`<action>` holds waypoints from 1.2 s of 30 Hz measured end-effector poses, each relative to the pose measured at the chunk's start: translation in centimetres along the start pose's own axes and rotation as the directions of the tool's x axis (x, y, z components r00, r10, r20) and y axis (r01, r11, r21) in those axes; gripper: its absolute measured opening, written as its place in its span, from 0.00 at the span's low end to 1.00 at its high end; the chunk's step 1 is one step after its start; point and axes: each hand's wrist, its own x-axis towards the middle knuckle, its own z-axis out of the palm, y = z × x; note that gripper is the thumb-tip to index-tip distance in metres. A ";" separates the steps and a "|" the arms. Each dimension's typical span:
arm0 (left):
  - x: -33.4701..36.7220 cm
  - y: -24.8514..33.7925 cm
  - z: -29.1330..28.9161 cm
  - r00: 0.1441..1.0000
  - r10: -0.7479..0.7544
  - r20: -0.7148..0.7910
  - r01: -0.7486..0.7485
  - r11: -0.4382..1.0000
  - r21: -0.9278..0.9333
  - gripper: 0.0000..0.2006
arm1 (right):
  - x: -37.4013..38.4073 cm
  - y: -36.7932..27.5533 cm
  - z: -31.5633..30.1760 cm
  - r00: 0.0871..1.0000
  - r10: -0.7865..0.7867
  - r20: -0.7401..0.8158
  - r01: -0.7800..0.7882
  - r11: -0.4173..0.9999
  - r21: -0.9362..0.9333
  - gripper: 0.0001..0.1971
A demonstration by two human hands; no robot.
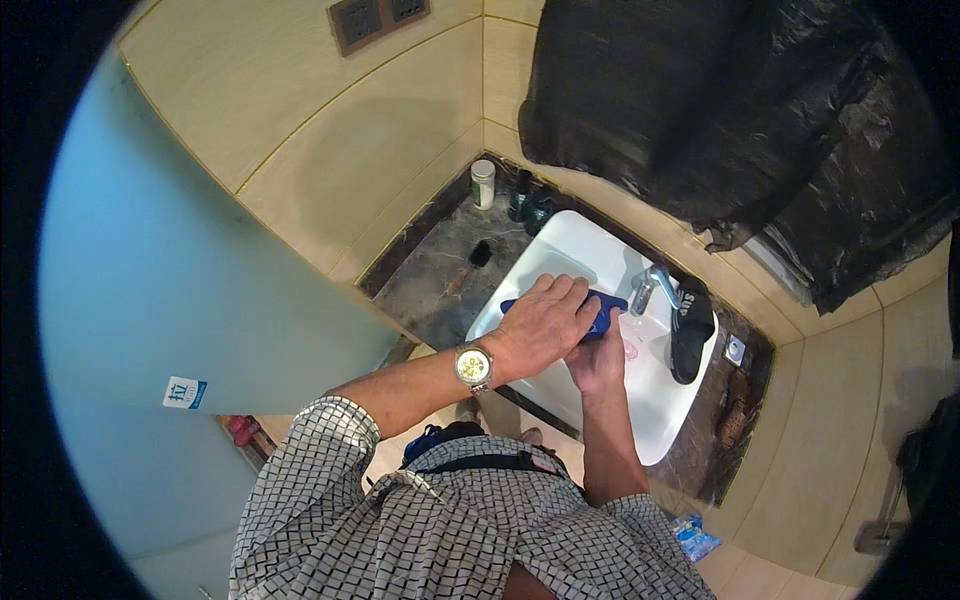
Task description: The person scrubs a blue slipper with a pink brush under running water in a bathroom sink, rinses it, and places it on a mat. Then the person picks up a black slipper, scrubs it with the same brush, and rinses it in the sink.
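Over the white washbasin point(562, 250), both my hands are closed on a dark blue piece of cloth point(603, 315). My left hand point(543, 328), with a metal watch point(473, 366) on its wrist, lies across the top of the cloth. Below and to the right, my right hand point(598, 362) grips it from underneath, its fingers partly hidden. A black sock-like cloth point(690, 335) with pale lettering is draped over the basin's right rim, beside the chrome faucet point(657, 288). A small pinkish patch point(630, 349) shows in the basin near my right hand.
On the dark counter point(420, 275) left of the basin are a black-bristled brush point(479, 254), a white bottle point(483, 184) and dark bottles point(519, 196). A brown oblong thing point(734, 408) lies on the right. Black plastic sheeting point(700, 110) hangs behind; a frosted panel point(200, 300) stands left.
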 end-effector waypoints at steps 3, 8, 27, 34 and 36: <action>-0.4 -2.0 -0.5 0.998 -0.003 -0.071 0.006 0.999 0.045 0.23 | 0.3 0.7 1.3 0.996 -0.042 -0.078 0.033 0.992 -0.118 0.28; -0.5 -3.8 -1.2 1.000 -0.008 0.014 0.007 0.997 0.076 0.21 | 1.2 2.0 1.4 0.987 -0.115 0.115 0.144 0.948 -0.284 0.26; 2.1 4.6 1.1 0.998 -0.057 0.035 0.054 0.993 0.105 0.16 | -0.2 0.5 -5.2 0.960 0.019 0.278 -0.036 0.998 0.057 0.24; 0.4 9.5 2.2 0.949 -0.303 0.090 0.290 0.948 0.134 0.18 | -1.4 -0.2 -8.4 0.952 0.007 0.305 -0.002 1.000 -0.014 0.20; -1.2 10.7 2.7 0.934 -0.357 -0.005 0.355 0.926 0.132 0.18 | -2.1 -0.6 -7.6 0.966 0.007 0.258 0.027 0.992 -0.126 0.17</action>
